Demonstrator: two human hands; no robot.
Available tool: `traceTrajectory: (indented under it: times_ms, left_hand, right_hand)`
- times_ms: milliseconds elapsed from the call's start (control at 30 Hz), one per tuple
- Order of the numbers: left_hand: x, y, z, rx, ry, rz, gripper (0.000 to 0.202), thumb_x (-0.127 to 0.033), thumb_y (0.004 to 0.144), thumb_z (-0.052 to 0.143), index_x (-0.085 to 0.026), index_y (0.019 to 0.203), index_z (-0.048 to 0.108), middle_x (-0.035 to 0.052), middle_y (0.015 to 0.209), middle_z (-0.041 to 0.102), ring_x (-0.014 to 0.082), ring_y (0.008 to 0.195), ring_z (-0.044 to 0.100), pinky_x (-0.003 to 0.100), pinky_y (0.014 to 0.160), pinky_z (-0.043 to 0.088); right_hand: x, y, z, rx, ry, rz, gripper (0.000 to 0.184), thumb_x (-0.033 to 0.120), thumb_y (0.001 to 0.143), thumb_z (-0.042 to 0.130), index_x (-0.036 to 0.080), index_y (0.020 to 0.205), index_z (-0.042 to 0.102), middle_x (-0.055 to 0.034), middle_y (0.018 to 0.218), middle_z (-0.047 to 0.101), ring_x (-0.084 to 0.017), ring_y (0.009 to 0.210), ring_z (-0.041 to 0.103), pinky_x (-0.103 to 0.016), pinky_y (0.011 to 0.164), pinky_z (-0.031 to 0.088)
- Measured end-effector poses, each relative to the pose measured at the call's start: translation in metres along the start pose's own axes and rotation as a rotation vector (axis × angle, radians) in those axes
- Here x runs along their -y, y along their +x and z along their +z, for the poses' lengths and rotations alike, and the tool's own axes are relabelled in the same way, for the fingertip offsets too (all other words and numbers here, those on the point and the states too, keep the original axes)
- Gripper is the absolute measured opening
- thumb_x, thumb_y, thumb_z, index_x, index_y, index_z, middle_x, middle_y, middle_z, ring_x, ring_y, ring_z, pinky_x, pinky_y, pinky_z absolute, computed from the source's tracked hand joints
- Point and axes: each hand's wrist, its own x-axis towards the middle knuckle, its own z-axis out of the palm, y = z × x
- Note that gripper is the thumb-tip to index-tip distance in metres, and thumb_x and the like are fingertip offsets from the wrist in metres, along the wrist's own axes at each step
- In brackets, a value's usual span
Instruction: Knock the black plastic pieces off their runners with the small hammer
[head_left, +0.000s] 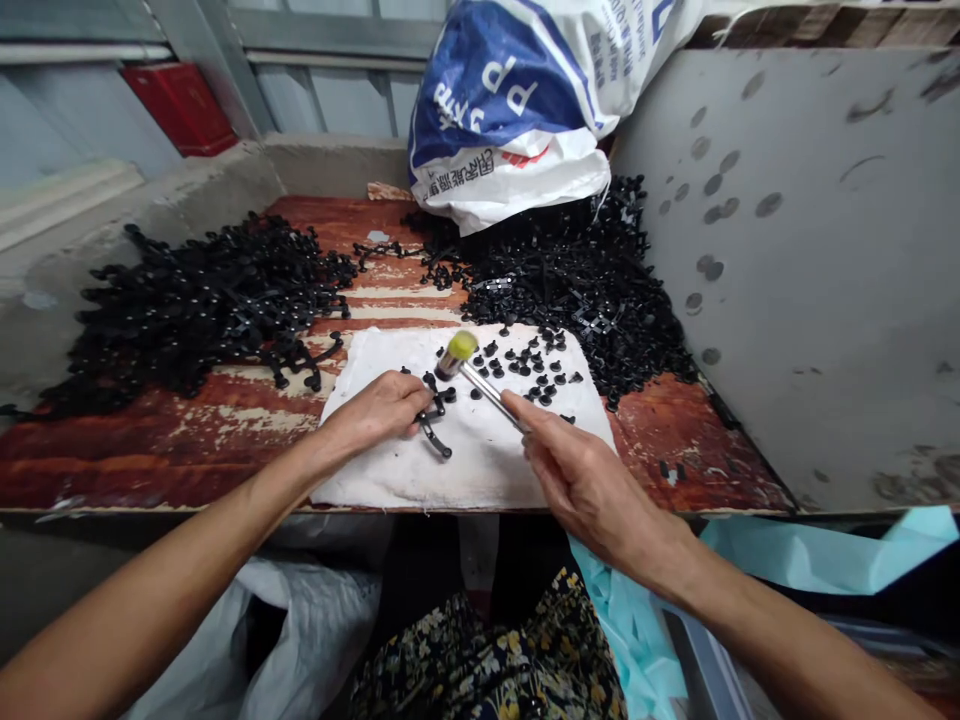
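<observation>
My left hand point(388, 405) is closed on a black jointed bracket point(433, 437) with round ends, low over a white cloth point(480, 480). In my right hand point(574, 460) is the metal handle of a small mallet point(457, 355), its head yellow-green on one face and dark on the other. The mallet head is slightly blurred and hangs just above and right of the bracket. Several small black knobs point(544, 380) with short stems lie scattered on the right side of the cloth. My fingers hide part of the bracket.
A pile of black brackets point(217, 300) covers the left of the worn red-brown table point(270, 455). Another pile of black parts point(577, 280) lies at the back right, under a blue-and-white sack point(510, 110). A grey spotted panel point(795, 250) bounds the right side.
</observation>
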Motion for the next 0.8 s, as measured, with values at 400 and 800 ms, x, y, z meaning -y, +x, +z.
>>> traceTrajectory:
  times_ms: [400, 800]
  left_hand:
    - [-0.018, -0.045, 0.039, -0.212, -0.425, 0.174, 0.038, -0.037, 0.069, 0.074, -0.018, 0.097, 0.059, 0.0012, 0.085, 0.061, 0.0129, 0.067, 0.058, 0.022, 0.054, 0.047]
    - [-0.040, -0.044, 0.060, -0.061, -1.200, -0.245, 0.009, -0.009, 0.075, 0.070, -0.011, 0.079, 0.062, 0.0056, 0.073, 0.067, 0.0132, 0.057, 0.062, 0.023, 0.046, 0.052]
  right_hand:
    - [0.004, 0.017, 0.034, -0.151, 0.759, 0.330, 0.013, 0.035, 0.083, 0.058, 0.023, 0.083, 0.053, 0.0057, 0.061, 0.046, -0.014, 0.057, 0.045, -0.025, 0.052, 0.038]
    - [0.011, 0.017, 0.039, -0.195, 0.764, 0.374, 0.018, 0.038, 0.086, 0.055, 0.023, 0.078, 0.048, 0.0050, 0.062, 0.044, -0.012, 0.055, 0.040, -0.023, 0.047, 0.032]
